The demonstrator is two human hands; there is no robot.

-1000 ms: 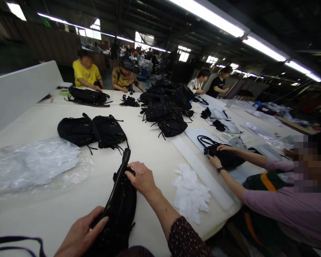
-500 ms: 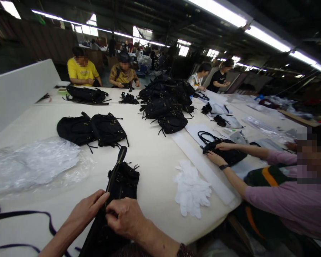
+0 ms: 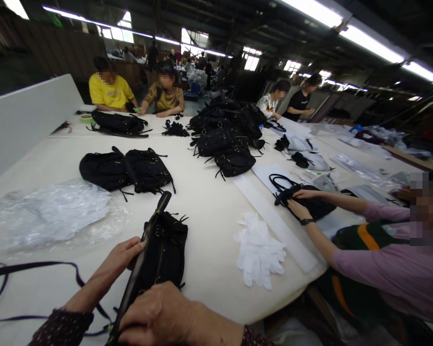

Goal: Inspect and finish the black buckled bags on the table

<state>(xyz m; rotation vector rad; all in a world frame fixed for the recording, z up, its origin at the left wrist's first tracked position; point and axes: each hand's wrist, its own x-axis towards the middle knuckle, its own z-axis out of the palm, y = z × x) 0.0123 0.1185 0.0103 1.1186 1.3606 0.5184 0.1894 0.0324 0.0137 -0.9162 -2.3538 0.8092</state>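
A black bag (image 3: pixel 168 247) with buckles and a long zip lies at the table's near edge, its top edge running toward me. My left hand (image 3: pixel 124 252) grips that edge partway along, thumb on top. Nearer to me, my right hand (image 3: pixel 159 310) is closed on the near part of the same edge; its fingertips are partly hidden. A dark strap (image 3: pixel 50 263) trails over the table at the left. Two more black bags (image 3: pixel 147 168) lie beyond.
A clear plastic bag (image 3: pixel 57 211) lies left, white gloves (image 3: pixel 260 250) to the right. A pile of black bags (image 3: pixel 227 125) stands at the centre back. At right, a person in a pink sleeve (image 3: pixel 378 264) handles a black handbag (image 3: pixel 310 202). Other people sit across the table.
My right hand has moved down along the bag edge toward me, uncovering more of the bag's front. My left hand has shifted slightly up and left. Across the table, two people's arms have moved.
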